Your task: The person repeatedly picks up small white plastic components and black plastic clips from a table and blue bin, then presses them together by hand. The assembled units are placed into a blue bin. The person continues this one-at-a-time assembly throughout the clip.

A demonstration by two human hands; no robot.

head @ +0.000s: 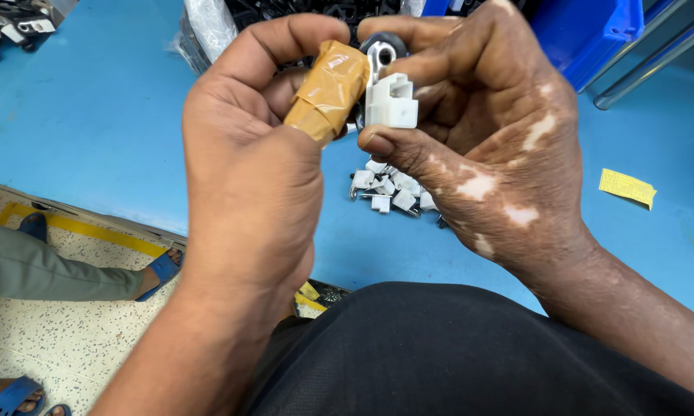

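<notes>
At the far left edge I see a speckled floor [70,339] below the blue tabletop [93,115], with another person's grey trouser leg [46,270] and blue sandal [160,270] resting on it; a few small black-and-white parts [8,27] lie at the tabletop's top left corner. Moving right, my left hand [247,177] is raised over the tabletop's near edge, its thumb wrapped in brown tape [327,92], and its fingers [285,38] curl over the top, pressing toward the part held between both hands. That part, a small white plastic clip [391,100] with a metal piece and a black ring at its top, sits at the centre of my view, just above the tabletop and touching the taped thumb. My right hand [485,131] pinches the clip, thumb underneath and forefinger closed over the top. Below the hands, a little heap of similar white clips [389,192] lies on the tabletop, apart from the one I hold. Behind the hands a clear bag of dark parts [216,23] shows, and to the right a blue bin [593,27]. Farther right a yellow paper slip [626,187] lies flat on the tabletop
</notes>
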